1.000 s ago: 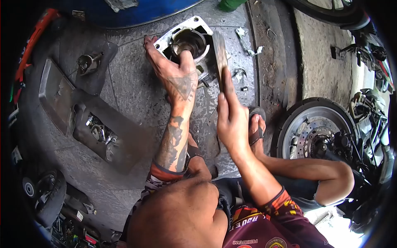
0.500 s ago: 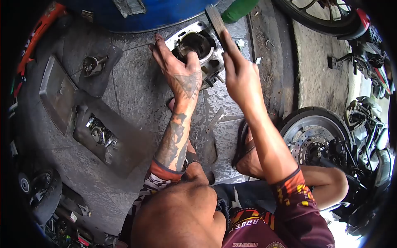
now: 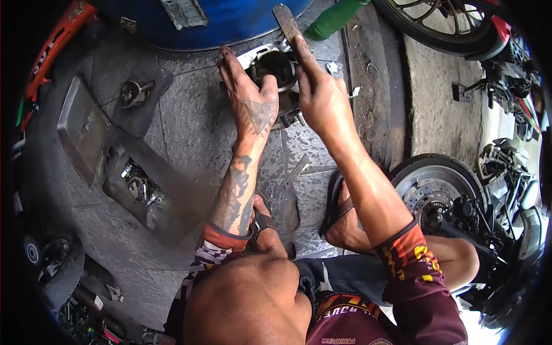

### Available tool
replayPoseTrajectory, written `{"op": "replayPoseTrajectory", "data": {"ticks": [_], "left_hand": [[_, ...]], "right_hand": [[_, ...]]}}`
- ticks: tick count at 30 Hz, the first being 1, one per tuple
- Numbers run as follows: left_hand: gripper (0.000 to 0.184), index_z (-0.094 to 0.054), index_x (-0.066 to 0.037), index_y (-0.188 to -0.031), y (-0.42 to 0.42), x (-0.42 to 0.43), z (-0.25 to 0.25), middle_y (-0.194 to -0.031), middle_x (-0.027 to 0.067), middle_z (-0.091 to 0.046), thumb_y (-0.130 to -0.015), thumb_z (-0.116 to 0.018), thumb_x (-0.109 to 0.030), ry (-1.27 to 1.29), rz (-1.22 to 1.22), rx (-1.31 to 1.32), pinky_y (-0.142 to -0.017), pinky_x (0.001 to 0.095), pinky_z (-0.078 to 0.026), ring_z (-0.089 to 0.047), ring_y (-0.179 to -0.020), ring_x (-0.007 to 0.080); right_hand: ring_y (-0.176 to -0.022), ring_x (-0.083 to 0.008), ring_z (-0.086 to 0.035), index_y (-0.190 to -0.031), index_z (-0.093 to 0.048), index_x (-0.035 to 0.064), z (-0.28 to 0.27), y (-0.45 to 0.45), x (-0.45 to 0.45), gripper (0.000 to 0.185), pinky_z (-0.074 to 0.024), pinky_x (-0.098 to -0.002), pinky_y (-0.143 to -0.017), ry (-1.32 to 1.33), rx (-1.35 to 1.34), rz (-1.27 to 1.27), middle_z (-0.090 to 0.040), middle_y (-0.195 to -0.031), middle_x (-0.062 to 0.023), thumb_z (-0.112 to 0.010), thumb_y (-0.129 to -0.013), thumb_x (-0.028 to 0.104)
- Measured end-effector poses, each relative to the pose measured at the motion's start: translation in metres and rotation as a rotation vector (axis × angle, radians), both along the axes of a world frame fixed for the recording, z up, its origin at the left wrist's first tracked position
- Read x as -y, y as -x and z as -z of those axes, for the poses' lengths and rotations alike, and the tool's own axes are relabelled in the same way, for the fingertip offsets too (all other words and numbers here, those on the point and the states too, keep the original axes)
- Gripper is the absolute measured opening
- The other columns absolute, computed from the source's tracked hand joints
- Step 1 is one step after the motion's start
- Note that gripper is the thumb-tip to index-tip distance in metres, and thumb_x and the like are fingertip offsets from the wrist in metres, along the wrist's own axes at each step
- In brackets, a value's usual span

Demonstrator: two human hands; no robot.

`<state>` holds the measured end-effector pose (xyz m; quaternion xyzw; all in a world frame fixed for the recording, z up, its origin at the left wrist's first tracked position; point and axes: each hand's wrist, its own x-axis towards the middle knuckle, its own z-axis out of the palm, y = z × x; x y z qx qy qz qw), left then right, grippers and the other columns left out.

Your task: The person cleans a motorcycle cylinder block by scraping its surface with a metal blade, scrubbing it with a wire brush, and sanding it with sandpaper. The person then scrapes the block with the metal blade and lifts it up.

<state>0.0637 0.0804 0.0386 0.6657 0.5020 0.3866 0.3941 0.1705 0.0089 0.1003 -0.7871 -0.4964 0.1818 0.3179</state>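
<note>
A metal engine casing [image 3: 291, 98] with a round bore rests on the grey tiled floor, below the blue drum. My left hand [image 3: 247, 92] lies on its left side, thumb at the bore and fingers stretched over the rim. In my right hand [image 3: 323, 95] is a flat, worn wooden-looking stick [image 3: 287, 24], gripped over the casing's right side with its tip pointing up and left. The hands partly hide the casing.
A blue drum [image 3: 230, 20] and a green bottle [image 3: 330, 22] stand beyond the casing. A piston [image 3: 133, 93] and a tray of small metal parts [image 3: 138, 187] lie left. Right are a wheel with a brake disc [image 3: 428, 190] and motorcycle parts.
The right hand with the stick has moved up and to the left, over the casing. My left hand has stayed on the casing, its fingers now straighter. The right foot has shifted inward.
</note>
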Motion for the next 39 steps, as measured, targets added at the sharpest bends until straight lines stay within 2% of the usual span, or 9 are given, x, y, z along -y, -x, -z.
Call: {"op": "replayPoseTrajectory", "data": {"ticks": [5, 12, 17, 20, 24, 27, 32, 37, 39], "left_hand": [[0.088, -0.015, 0.013, -0.149, 0.004, -0.007, 0.013, -0.152, 0.039, -0.021, -0.078, -0.058, -0.015, -0.04, -0.006, 0.036, -0.121, 0.0526, -0.013, -0.018, -0.145, 0.0501], [0.087, -0.017, 0.016, -0.148, -0.003, -0.023, 0.012, -0.152, 0.0383, -0.023, -0.079, -0.058, -0.018, -0.028, -0.018, 0.033, -0.122, 0.0458, -0.015, -0.021, -0.145, 0.0471], [0.091, -0.008, 0.007, -0.154, 0.011, -0.042, 0.011, -0.153, 0.0293, -0.032, -0.08, -0.059, -0.006, 0.038, 0.137, 0.098, -0.117, 0.0339, -0.025, -0.033, -0.143, 0.0317], [0.094, -0.007, 0.002, -0.156, 0.016, -0.063, 0.002, -0.154, 0.0265, -0.034, -0.075, -0.054, -0.002, 0.083, 0.458, 0.109, -0.118, 0.0351, -0.023, -0.031, -0.145, 0.031], [0.097, -0.008, -0.001, -0.157, 0.014, -0.091, -0.014, -0.155, 0.0212, -0.036, -0.071, -0.052, -0.001, 0.184, 0.851, 0.082, -0.121, 0.0378, -0.015, -0.026, -0.148, 0.0294], [0.095, -0.008, -0.001, -0.157, 0.009, -0.089, -0.029, -0.156, 0.0212, -0.035, -0.072, -0.051, -0.003, 0.092, 0.914, -0.108, -0.122, 0.0382, -0.014, -0.025, -0.149, 0.0293], [0.073, -0.042, 0.004, -0.142, 0.006, -0.061, -0.003, -0.15, 0.0226, -0.041, -0.073, -0.054, -0.017, 0.026, 0.487, -0.222, -0.122, 0.0445, -0.013, -0.027, -0.146, 0.037], [0.072, -0.044, 0.004, -0.14, 0.005, -0.044, -0.001, -0.147, 0.0225, -0.044, -0.074, -0.055, -0.019, -0.074, 0.255, -0.466, -0.12, 0.0439, -0.019, -0.029, -0.143, 0.0403], [0.071, -0.046, 0.003, -0.14, 0.01, -0.046, 0.012, -0.147, 0.0243, -0.042, -0.074, -0.056, -0.02, -0.066, 0.291, -0.398, -0.119, 0.0457, -0.022, -0.03, -0.14, 0.0417]], "right_hand": [[-0.111, -0.0362, -0.061, -0.151, -0.037, 0.009, -0.026, 0.045, 0.126, 0.061, -0.0523, -0.0376, -0.087, 0.359, -0.174, -0.007, -0.056, -0.134, -0.0205, -0.05, -0.092, -0.003], [-0.072, -0.0049, -0.052, -0.149, -0.042, 0.017, -0.027, 0.033, 0.106, 0.05, -0.0486, -0.0278, -0.07, 0.211, -0.269, 0.183, -0.071, -0.112, -0.0177, -0.049, -0.1, 0.009], [-0.064, -0.0045, -0.035, -0.151, -0.04, 0.016, -0.032, -0.009, 0.095, 0.05, -0.0379, -0.0217, -0.056, -0.039, -0.412, 0.419, -0.065, -0.098, 0.001, -0.05, -0.102, 0.013], [-0.121, -0.0215, -0.056, -0.149, -0.042, 0.0119, -0.015, -0.019, 0.082, 0.05, -0.0447, -0.0317, -0.097, -0.035, -0.35, 0.323, -0.059, -0.134, -0.0178, -0.053, -0.101, 0.015], [-0.097, -0.0221, -0.047, -0.152, -0.037, 0.0146, -0.012, -0.01, 0.083, 0.053, -0.044, -0.0304, -0.081, 0.043, -0.308, 0.295, -0.059, -0.127, -0.0132, -0.052, -0.101, 0.019], [-0.123, -0.0409, -0.05, -0.153, -0.034, 0.0151, -0.021, 0.001, 0.091, 0.054, -0.0466, -0.0394, -0.096, 0.16, -0.364, 0.294, -0.056, -0.132, -0.0269, -0.05, -0.101, 0.019], [-0.063, -0.0086, -0.042, -0.154, -0.034, 0.0174, -0.013, 0.02, 0.111, 0.055, -0.0451, -0.0274, -0.063, 0.179, -0.31, 0.274, -0.063, -0.086, -0.0072, -0.048, -0.101, 0.016], [-0.062, -0.0046, -0.036, -0.154, -0.032, 0.0119, -0.012, 0.021, 0.11, 0.054, -0.0385, -0.0206, -0.058, 0.148, -0.461, 0.433, -0.066, -0.096, -0.0013, -0.045, -0.103, 0.012], [-0.092, -0.0213, -0.067, -0.154, -0.029, 0.0085, -0.017, 0.017, 0.098, 0.056, -0.0487, -0.0323, -0.085, 0.083, -0.355, 0.391, -0.06, -0.131, -0.0239, -0.044, -0.101, 0.016]]}}
